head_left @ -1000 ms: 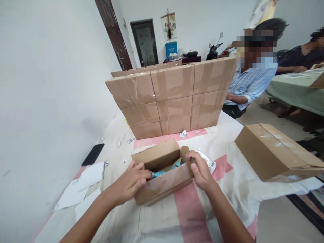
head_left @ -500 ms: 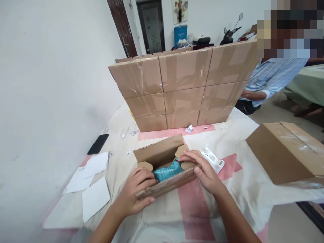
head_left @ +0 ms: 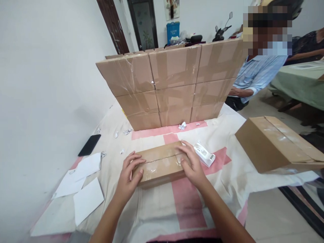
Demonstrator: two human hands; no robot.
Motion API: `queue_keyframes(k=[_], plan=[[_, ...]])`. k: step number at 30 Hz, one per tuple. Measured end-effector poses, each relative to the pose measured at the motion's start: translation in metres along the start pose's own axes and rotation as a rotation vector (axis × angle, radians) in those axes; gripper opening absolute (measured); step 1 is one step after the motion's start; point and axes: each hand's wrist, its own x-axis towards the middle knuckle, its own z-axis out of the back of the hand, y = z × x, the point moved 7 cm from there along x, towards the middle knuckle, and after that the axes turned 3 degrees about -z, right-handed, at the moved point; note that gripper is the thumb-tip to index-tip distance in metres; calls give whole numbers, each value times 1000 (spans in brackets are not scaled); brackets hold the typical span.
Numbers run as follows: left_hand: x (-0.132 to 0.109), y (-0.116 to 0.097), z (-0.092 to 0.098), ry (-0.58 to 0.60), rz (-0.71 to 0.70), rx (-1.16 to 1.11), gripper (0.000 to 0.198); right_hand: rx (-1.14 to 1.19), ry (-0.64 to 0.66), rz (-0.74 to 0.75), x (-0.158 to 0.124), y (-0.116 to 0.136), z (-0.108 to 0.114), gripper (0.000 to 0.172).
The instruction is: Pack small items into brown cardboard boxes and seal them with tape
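A small brown cardboard box (head_left: 160, 163) lies on the cloth-covered table (head_left: 187, 202) in front of me, its top flaps folded down and closed. My left hand (head_left: 130, 177) rests on its left end, fingers spread flat over the top. My right hand (head_left: 191, 163) presses on its right end, fingers laid flat over the flap. A white tape dispenser (head_left: 204, 155) lies just right of my right hand.
A wall of taped cardboard boxes (head_left: 172, 86) stands at the back. A larger box (head_left: 275, 143) sits at the right edge. White paper sheets (head_left: 81, 187) and a black phone (head_left: 89, 144) lie at left. A person in a blue shirt (head_left: 255, 72) sits behind the boxes.
The box flaps were open with a teal packet showing inside; both hands folded them down, and the box is now closed under my flat hands.
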Motion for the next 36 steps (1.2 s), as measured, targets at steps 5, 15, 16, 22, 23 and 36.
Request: queue_keyframes(k=[5,15,16,22,23,36], plan=[[2,-37,2,122,-182,463,25,-150,35,122,1,3,0,30],[7,-48,-31,205,-166,709,53,-125,-51,-121,-7,-17,64,33],[14,-43,-30,219,-144,705,53,-134,-142,-199,-10,-30,85,34],[50,-36,-22,323,-48,725,46,-116,-58,-685,-21,-97,140,42],[52,-45,-24,305,-69,740,44,-106,-1,-698,-19,-99,138,41],[47,-123,-267,208,-225,174,79,-163,300,-834,14,-125,115,31]])
